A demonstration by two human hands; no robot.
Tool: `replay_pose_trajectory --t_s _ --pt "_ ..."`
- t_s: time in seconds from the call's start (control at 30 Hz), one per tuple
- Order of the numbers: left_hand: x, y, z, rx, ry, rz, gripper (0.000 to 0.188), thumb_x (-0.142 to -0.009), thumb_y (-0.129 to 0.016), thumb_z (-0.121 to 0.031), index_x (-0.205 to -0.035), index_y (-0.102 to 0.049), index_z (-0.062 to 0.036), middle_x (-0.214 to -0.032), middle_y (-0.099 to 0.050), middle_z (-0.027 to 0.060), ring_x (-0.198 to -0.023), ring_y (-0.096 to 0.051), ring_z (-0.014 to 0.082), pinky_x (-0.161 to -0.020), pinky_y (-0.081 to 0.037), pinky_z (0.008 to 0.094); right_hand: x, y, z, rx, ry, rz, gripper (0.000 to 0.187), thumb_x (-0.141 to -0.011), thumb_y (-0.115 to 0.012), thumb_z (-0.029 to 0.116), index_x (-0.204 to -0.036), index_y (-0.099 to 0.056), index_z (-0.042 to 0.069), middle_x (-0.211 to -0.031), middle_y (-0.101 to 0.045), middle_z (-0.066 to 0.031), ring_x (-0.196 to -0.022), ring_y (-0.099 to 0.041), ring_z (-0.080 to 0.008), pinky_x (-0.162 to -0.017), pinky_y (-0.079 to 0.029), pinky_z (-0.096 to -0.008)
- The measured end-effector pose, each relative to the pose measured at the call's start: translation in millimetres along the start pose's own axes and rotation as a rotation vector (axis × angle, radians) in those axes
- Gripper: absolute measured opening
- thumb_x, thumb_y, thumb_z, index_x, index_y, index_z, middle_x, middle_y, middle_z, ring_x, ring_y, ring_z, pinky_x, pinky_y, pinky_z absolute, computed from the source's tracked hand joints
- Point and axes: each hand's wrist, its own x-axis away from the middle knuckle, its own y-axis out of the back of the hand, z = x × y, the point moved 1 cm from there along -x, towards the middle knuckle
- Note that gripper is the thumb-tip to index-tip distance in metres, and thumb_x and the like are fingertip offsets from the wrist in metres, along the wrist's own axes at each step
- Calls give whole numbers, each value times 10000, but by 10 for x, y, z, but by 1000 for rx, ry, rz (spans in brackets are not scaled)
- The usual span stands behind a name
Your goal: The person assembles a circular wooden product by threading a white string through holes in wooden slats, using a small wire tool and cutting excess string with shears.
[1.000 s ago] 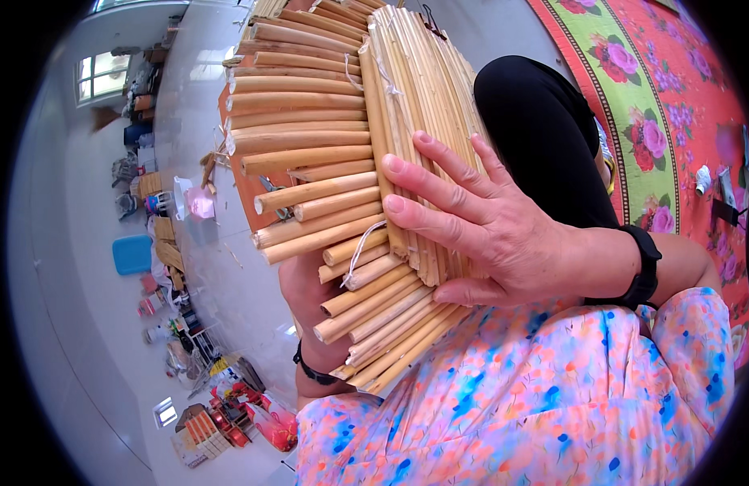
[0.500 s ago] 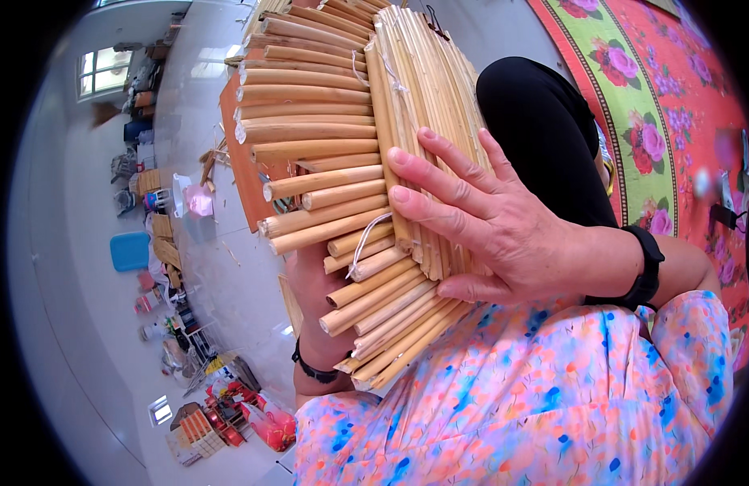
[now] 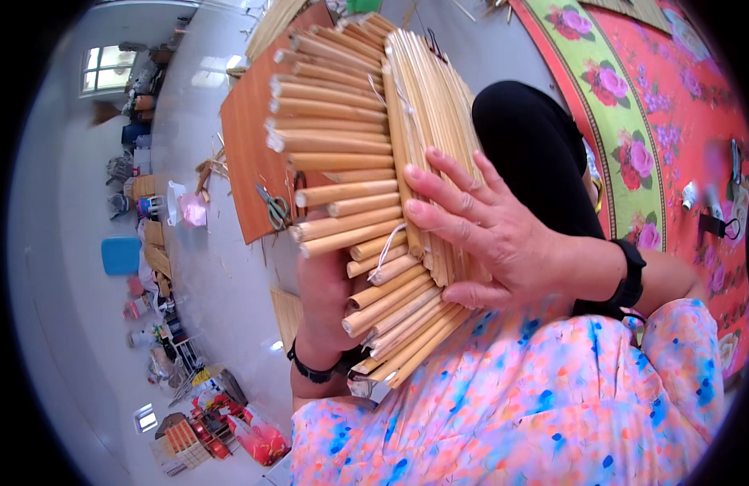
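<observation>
A fan-shaped piece of straw-coloured reed stalks, tied with white string, is tilted up in front of me. Its stalk ends stick out to the left and bottom, while a flatter layer of stalks covers the right side. My right hand lies on that layer with its fingers stretched and spread. Behind the lower left stalks, my left hand holds the piece from beneath, its fingers mostly hidden. A black clip shows at the top edge.
Behind the piece is an orange-brown board with scissors on it. A red floral cloth spreads at the right, past my bent black-clad knee. Boxes, a blue lid and red bags line the left side.
The reed piece and both hands sit slightly further right and lower in view. More of the board and the scissors now show. My right hand keeps its flat, spread pose.
</observation>
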Motion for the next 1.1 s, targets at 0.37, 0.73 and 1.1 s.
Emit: replay_pose_trajectory --t_s 0.37,0.73,1.1 --pt "-965 237 -485 471 242 34 519 -909 -656 -343 -1261 -473 -9 -1201 -584 142 -955 -653 184 -722 -558 306 161 -40 -104 57 8 -26 1127 -749 -611 719 -1528 -168 35 -1608 -89 -176 -1480 -35 -414 -1116 -91 -654" --pt "-1085 105 -532 508 387 304 453 -816 -531 -66 -1261 -467 -16 -1008 -611 67 -804 -647 129 -656 -568 276 172 -248 108 156 -65 25 1338 -595 -796 603 -1528 -42 9 -1601 -10 -211 -1472 21 -446 -1122 -81 -648" --pt "239 876 -151 897 87 -220 607 -824 -486 -118 -1397 -378 50 -1314 -528 256 -1151 -594 372 -946 -529 472 -376 116 664 327 322 192 1058 -552 -768 191 -1499 -308 80 -1613 -177 -60 -1502 -30 -345 -1125 -6 -665"
